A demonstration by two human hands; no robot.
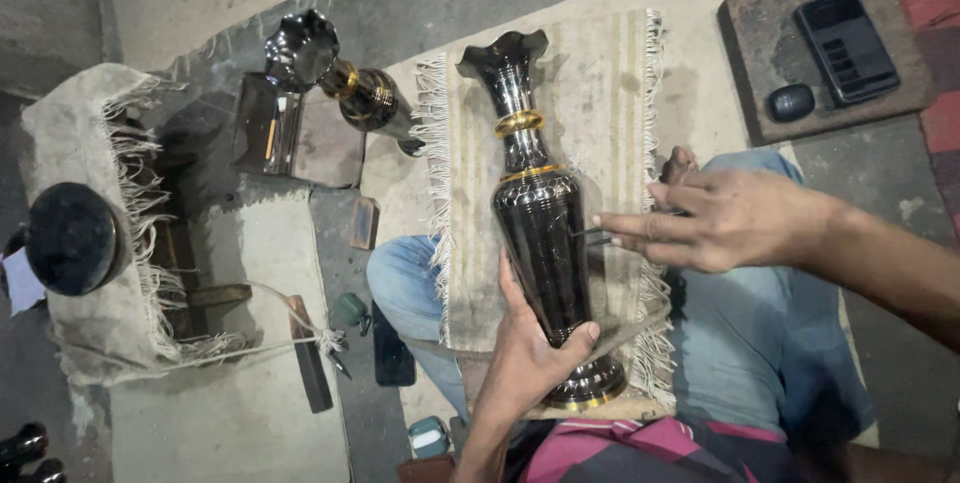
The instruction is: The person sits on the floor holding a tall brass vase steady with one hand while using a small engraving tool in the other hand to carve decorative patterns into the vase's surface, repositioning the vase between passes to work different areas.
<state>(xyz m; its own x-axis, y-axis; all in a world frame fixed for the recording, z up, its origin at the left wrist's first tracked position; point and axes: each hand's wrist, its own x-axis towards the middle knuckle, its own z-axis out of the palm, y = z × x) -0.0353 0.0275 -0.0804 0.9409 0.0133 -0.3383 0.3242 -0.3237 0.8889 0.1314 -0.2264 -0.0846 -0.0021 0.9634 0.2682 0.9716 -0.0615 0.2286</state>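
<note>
At far left a round black wheel (72, 239) sits on a frayed sack (60, 133). Right of it, a second vase (340, 78) lies tilted on the floor beside a small metal tray (262, 128).

In the middle, a tall dark vase (540, 223) with gold bands lies across a fringed cloth (600, 73) on the person's lap, mouth far, foot near. The left hand (525, 348) is closed around its lower body just above the foot, thumb on the right side. The right hand (715, 218) pinches a thin tool (595, 235), its tip touching the vase's belly.

The vase looks like polished metal: stiff, probably fairly heavy, and slick, so it could roll or slide on the cloth. The narrow waist above the foot and the neck at the gold ring seem the surest holds; the fluted rim looks thin and easy to dent.

At far right, a phone (846, 46) and a dark oval (791, 102) rest on a board (760, 93).
</note>
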